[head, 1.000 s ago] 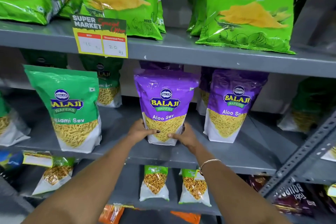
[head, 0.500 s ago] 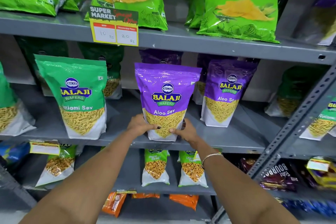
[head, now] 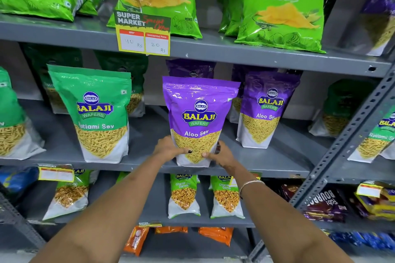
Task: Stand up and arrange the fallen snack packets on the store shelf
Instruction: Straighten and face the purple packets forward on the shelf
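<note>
A purple Aloo Sev packet stands upright at the front edge of the grey middle shelf. My left hand grips its lower left corner and my right hand grips its lower right corner. A second purple Aloo Sev packet stands upright just to its right, and another purple packet shows behind. A green Ratlami Sev packet stands upright to the left.
Green Crunchem chip bags lean on the top shelf behind a yellow price tag. Small Chana packets stand on the lower shelf, orange packets lie below. A slotted grey upright runs diagonally at right.
The view has shifted slightly right and down. Both hands stay on the purple packet's bottom corners, and the packet stands a little straighter at the shelf edge.
</note>
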